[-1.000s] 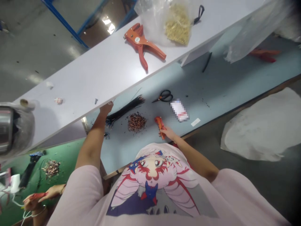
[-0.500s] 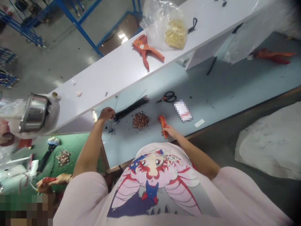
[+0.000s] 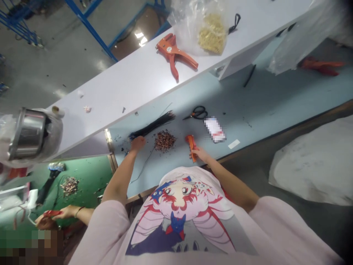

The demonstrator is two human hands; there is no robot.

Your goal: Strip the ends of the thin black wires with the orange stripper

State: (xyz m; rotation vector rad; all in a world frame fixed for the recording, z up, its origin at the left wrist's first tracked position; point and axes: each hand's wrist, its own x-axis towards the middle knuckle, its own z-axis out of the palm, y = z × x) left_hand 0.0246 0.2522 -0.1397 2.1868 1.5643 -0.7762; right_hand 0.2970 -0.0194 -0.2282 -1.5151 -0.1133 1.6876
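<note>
- The left hand point(image 3: 137, 143) is on the pale blue table point(image 3: 256, 99), at the low end of a bundle of black wires point(image 3: 152, 125). Its fingers curl down and are not spread. I can't tell if they pinch a wire.
- A thin black wire point(image 3: 143, 165) lies on the table and runs just below the left hand.
- The right hand point(image 3: 200, 154) is at a small orange tool point(image 3: 191, 148). Its fingers pinch the low end of the tool.
- The small orange tool is on the blue table, close to the edge near the person's tummy. It is tilted, and its top points away from the hand.
- A pile of little red and brown bits point(image 3: 165, 141) sits between the two hands, just beside the black wires.
- Black scissors point(image 3: 197, 112) lie past the small orange tool.
- A white packet point(image 3: 214, 129) is beside the scissors. It is too blurry to read.
- A little white label point(image 3: 234, 144) is on the table near the packet.
- A long white shelf point(image 3: 116, 88) runs above the blue table.
- On the shelf are big orange wire strippers point(image 3: 173, 49) and a clear bag point(image 3: 187, 22) of pale yellow bits.
- Another person's hand point(image 3: 64, 211) is at a green table point(image 3: 88, 176), off to the left. It holds a red thing point(image 3: 52, 212).
</note>
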